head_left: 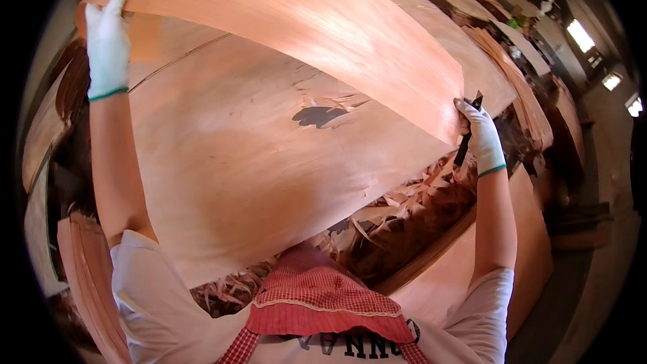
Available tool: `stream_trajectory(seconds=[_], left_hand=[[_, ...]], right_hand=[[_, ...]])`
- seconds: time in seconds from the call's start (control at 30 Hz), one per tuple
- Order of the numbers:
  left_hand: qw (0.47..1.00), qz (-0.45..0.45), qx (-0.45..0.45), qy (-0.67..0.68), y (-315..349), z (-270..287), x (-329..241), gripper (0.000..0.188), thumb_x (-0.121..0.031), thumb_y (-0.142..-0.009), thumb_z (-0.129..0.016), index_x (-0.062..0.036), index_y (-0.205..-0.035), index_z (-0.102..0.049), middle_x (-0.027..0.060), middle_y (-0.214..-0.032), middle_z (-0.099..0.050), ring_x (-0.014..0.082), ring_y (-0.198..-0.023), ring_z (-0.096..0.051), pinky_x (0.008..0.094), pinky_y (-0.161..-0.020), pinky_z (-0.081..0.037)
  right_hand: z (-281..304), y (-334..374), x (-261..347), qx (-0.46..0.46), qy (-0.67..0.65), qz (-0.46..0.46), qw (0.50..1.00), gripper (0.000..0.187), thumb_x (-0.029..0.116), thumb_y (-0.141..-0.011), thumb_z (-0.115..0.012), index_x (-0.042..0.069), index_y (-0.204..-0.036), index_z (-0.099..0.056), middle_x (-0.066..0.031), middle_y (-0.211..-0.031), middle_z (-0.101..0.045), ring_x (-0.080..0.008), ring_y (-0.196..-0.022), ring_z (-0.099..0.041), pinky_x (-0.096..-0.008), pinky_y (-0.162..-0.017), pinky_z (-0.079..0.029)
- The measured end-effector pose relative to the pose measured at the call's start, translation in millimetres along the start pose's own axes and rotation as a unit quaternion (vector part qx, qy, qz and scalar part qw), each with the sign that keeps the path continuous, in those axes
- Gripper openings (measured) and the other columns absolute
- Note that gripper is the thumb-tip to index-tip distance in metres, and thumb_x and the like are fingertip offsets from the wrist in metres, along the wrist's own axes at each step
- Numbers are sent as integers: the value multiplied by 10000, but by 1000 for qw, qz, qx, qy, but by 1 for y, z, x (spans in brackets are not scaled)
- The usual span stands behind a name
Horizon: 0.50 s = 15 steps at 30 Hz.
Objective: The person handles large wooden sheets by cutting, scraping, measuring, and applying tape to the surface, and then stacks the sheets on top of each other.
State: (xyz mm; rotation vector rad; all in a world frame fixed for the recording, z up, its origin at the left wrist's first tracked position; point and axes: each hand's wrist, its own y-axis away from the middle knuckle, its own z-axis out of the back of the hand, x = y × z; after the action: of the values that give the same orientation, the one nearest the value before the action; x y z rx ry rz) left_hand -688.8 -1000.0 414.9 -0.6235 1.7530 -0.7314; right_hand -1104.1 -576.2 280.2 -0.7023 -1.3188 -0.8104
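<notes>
A long strip of thin reddish wood veneer [303, 13] stretches between my two white-gloved hands, raised above a large veneer sheet [236, 162]. At the far left, my left hand [109, 47] grips one end of the strip, thumb on its near edge. My right hand [480, 128] pinches the strip's other end at its corner and also holds a dark utility knife [463, 148], its blade pointing up past the fingers. The large sheet below has a ragged dark hole [318, 116] with splintered edges near its middle.
Torn veneer scraps [384, 229] lie heaped just in front of me. Stacked veneer sheets [499, 61] stand along the far right, and another sheet [438, 263] leans by my right arm. A veneer bundle [87, 276] stands at the near left.
</notes>
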Motion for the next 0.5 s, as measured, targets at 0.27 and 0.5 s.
stream_trajectory(seconds=[0.27,0.5], left_hand=[[958,283,-13,55,124,-41,90,214,-170,-882,-684,-31,-996,-570,34,-920,-531,118,-760,-561,285,-754,-518],[926,375,-28,-21,194,-74,205,261,-149,-896,-664,43,-1056,-588,86,-1043,-522,147,-897,-566,303,-822,-541]], right_hand=[[58,-219,-53,4,209,-2,978,254,286,-822,-738,80,-953,-671,40,-667,-544,-70,-496,-429,-223,-449,-329],[54,-339,-81,45,298,15,953,231,243,-808,-723,76,-959,-670,24,-748,-596,-77,-561,-469,-248,-475,-370]])
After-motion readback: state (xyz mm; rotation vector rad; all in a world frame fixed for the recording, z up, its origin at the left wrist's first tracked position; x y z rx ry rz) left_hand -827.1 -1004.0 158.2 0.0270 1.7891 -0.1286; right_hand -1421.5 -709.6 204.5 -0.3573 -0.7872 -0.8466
